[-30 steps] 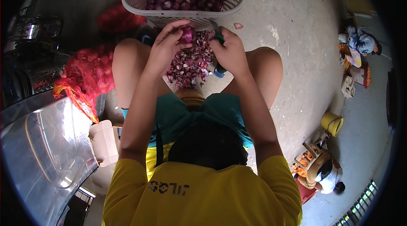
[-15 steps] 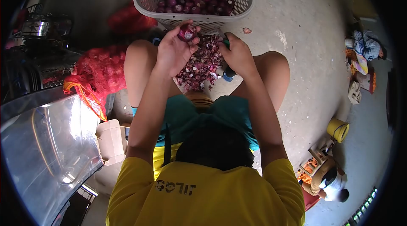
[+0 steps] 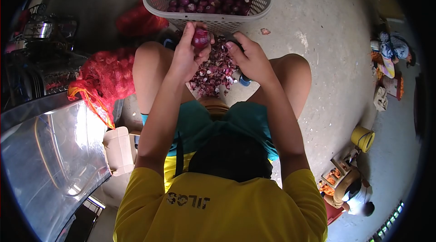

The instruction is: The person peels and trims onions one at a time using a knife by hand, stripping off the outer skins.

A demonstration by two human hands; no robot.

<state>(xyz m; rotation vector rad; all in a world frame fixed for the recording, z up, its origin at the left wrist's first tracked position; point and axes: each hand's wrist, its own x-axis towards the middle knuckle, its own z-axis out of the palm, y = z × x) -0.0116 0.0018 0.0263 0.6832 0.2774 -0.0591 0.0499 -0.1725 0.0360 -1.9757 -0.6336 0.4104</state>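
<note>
Between the fingers of my left hand [image 3: 188,56] is a red onion [image 3: 201,38], held above the floor between my knees. My right hand [image 3: 251,58], just to the right, is closed around a knife [image 3: 234,40] with a dark blade; its handle is mostly hidden by the fingers. The knife and the onion are apart. Under both hands lies a heap of onion skins and scraps [image 3: 212,75]. Beyond them stands a light grey perforated basket [image 3: 206,18] with several red onions [image 3: 209,2] inside.
A red mesh sack [image 3: 109,71] of onions leans by my left knee, and another red sack [image 3: 141,20] lies behind it. An open cardboard box [image 3: 120,151] is at the lower left. Two people sit at the right, near a yellow bucket [image 3: 363,138].
The view has shifted, so the basket appears farther right than a second ago. My left fingers have turned the onion. The knife in my right hand has changed its angle.
</note>
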